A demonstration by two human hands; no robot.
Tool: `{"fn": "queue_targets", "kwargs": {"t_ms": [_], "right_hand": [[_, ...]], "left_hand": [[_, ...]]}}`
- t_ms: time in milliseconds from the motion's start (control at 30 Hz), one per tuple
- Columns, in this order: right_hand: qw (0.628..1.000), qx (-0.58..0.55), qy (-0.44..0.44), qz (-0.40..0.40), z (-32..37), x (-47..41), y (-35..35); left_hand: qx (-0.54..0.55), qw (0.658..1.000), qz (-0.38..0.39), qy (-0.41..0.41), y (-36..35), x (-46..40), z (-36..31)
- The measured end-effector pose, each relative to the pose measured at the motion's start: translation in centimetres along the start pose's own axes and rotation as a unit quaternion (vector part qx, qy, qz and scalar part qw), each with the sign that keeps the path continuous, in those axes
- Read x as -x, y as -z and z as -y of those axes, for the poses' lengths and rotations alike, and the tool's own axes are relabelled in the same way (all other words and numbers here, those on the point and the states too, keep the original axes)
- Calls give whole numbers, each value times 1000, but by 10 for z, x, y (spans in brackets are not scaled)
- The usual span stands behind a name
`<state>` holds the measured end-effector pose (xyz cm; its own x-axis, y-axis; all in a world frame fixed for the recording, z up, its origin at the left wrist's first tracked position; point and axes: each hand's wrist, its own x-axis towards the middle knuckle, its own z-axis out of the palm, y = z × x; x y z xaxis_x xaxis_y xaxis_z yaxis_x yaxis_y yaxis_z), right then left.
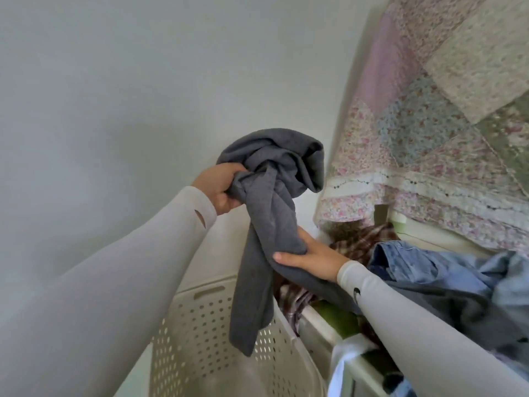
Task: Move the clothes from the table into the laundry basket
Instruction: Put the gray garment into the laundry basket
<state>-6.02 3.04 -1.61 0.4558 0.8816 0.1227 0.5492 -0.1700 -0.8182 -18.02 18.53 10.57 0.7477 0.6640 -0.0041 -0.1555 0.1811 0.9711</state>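
Note:
A dark grey garment (272, 179) hangs bunched in the air over the cream perforated laundry basket (206, 333). My left hand (219, 187) grips its upper bundle at the centre. My right hand (310, 257) clutches a lower fold, just above the table's edge. One grey leg or sleeve dangles down into the basket's mouth. On the table (323, 325) at the right lie a blue denim piece (423, 270), a brown plaid garment (360, 239) and a pale blue cloth (512, 282). Both sleeves are light grey.
A floral patchwork quilt (429, 124) drapes at the upper right behind the table. A plain white wall (114, 96) fills the left and top. A white cloth (343, 365) hangs off the table's near edge beside the basket.

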Motion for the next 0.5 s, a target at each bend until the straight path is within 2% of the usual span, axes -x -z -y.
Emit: {"fn": "queue_targets", "kwargs": {"t_ms": [133, 233, 333, 500], "right_hand": [[999, -51, -7, 6, 15, -28, -52], [994, -104, -13, -29, 18, -35, -71], [989, -139, -36, -40, 19, -44, -83], [990, -104, -92, 12, 16, -51, -100]], "left_hand": [[20, 999, -29, -3, 44, 9, -2], [24, 997, -62, -29, 73, 7, 5], [-75, 989, -110, -62, 111, 4, 19], [-237, 960, -145, 6, 154, 13, 71]]}}
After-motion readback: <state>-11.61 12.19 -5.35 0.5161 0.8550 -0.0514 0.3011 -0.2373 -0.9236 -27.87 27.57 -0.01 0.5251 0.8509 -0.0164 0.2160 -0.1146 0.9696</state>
